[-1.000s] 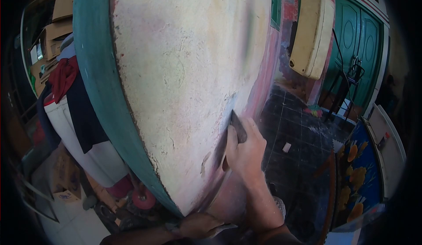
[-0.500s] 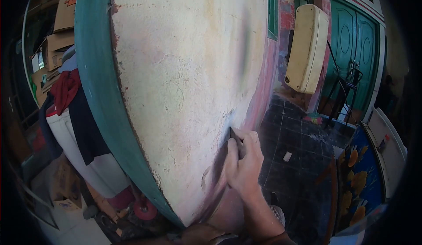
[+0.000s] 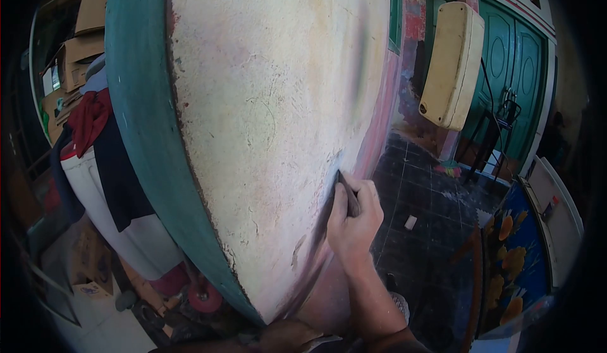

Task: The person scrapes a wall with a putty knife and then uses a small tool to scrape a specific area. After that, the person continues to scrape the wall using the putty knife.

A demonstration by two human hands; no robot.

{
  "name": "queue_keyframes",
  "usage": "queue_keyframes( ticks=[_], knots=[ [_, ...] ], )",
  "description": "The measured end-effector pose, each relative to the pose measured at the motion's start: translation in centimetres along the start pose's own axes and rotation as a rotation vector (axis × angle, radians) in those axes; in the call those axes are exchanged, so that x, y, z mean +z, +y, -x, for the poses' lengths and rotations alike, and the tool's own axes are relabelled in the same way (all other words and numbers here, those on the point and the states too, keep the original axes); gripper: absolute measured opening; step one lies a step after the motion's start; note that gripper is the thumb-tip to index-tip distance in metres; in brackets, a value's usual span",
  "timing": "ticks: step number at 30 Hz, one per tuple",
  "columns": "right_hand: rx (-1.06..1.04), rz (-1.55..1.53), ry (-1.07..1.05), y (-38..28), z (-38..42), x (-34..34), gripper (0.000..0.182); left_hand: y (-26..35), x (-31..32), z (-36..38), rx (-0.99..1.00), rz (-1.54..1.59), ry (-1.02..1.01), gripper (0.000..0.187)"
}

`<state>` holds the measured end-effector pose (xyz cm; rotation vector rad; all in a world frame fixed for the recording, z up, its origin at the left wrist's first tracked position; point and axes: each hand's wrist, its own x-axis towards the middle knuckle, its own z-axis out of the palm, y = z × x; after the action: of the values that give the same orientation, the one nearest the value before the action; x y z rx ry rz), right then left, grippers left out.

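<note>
My right hand is closed in a pinch around a dark, thin, pointed piece that looks like folded sandpaper. Its tip rests against the cream painted wall, low down near the right-hand corner. Around the tip the paint looks pale and bluish, with dark smudges and a chipped patch just below. Scratches and rough spots mark the middle of the wall. My left hand is out of sight.
A green frame edges the wall on the left, beside a white bin draped with clothes. Cardboard boxes stand behind. To the right are a hanging yellowed casing, green doors, dark floor tiles and a flowered blue panel.
The view has shifted slightly. My right hand and the dark piece appear a little higher and further right in the frame, still at nearly the same patch of wall.
</note>
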<state>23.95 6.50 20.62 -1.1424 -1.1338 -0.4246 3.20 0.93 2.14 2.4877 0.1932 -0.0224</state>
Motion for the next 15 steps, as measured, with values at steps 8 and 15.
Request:
queue_keyframes(
  ticks=[8, 15],
  knots=[
    [-0.071, 0.010, 0.024, -0.5, -0.1, -0.4, 0.022, 0.1, 0.0, 0.1, -0.003, 0.006, -0.007, 0.037],
    [-0.003, -0.079, 0.047, 0.3, 0.1, 0.4, 0.023, 0.1, -0.2, 0.1, -0.009, 0.010, -0.008, 0.037]
  ],
)
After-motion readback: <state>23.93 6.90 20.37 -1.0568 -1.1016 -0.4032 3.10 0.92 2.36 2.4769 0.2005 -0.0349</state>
